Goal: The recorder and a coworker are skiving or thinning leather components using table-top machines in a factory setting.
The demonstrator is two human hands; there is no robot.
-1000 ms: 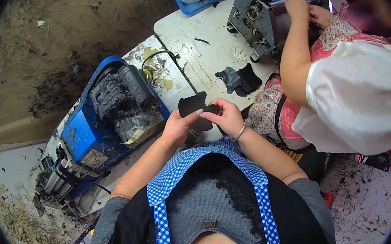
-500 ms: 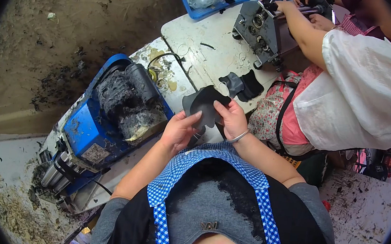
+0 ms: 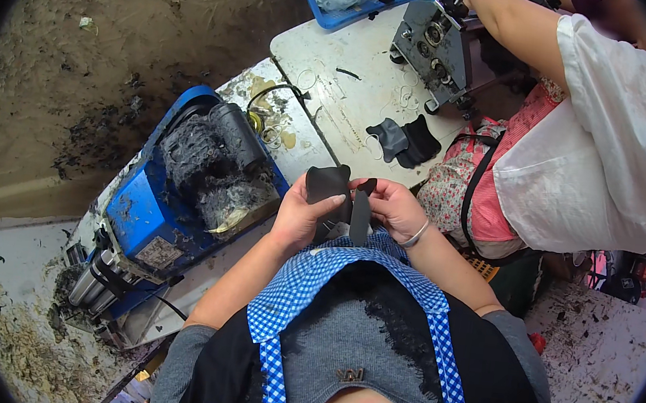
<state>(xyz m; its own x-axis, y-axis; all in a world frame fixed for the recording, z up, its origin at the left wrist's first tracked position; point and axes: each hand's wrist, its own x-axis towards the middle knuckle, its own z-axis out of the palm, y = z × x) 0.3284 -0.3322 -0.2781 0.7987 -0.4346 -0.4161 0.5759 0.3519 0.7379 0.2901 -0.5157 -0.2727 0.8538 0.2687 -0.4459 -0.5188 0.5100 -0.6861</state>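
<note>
Close above my apron, my left hand pinches a dark grey, thin flexible piece between thumb and fingers. My right hand grips a narrow dark grey piece beside it; whether the two are one folded sheet or separate, I cannot tell. A bracelet circles my right wrist. Beyond my hands, similar black and grey pieces lie in a small overlapping pile on the white table.
To the left stands a blue machine with a dark roller and heaped black fluff. A metal-plated machine sits at the far right, where a person in white works. A blue basket holds clear bits. Black scraps litter the brown surface.
The dark sheet, spread out between my hands before, now shows as a left part and a narrow right part. My right hand has turned and shifted slightly lower. The other person's arm has moved.
</note>
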